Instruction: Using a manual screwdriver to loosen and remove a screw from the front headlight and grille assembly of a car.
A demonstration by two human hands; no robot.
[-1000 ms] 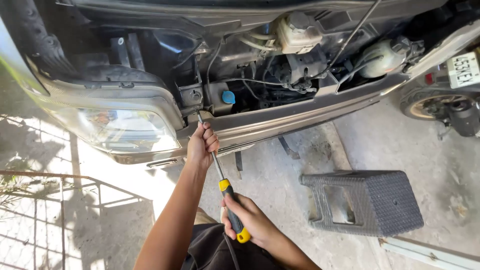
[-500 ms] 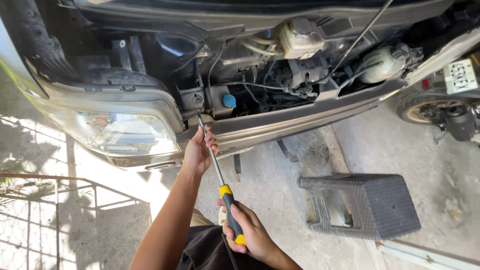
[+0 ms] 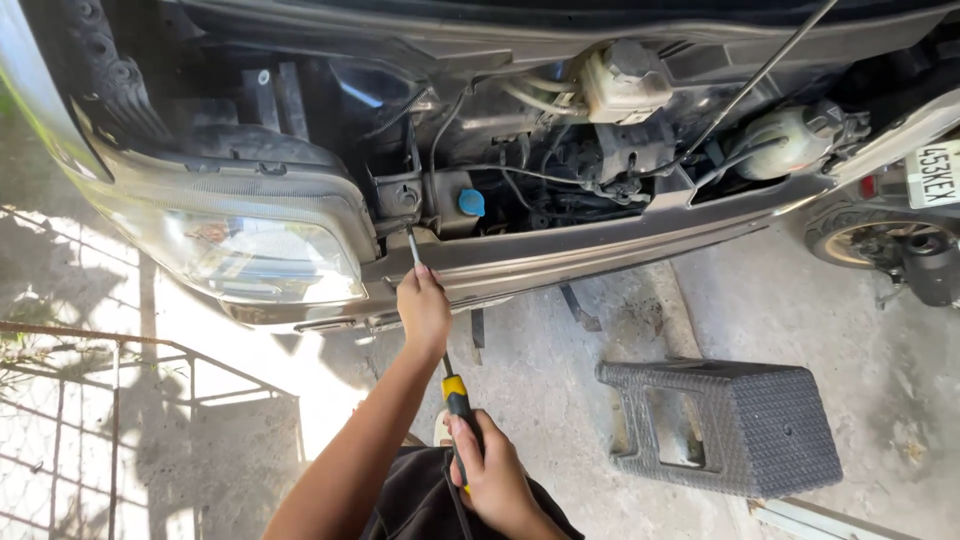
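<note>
Head view: left fingers (image 3: 424,300) pinch screwdriver (image 3: 440,345) shaft, right fingers (image 3: 480,455) wrap handle (arms outstretched).

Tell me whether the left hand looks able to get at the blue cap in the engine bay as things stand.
Probably yes. The left hand grips the screwdriver shaft at the bumper edge, just below the blue cap. The hood is up, and nothing appears to cover the cap; only a few hoses run nearby.

- Screwdriver (image 3: 440,340): shaft partly hidden by the left hand (image 3: 424,310); tip contact too small to tell.
- Motorbike wheel (image 3: 862,243), far right: cut off by the edge.
</note>
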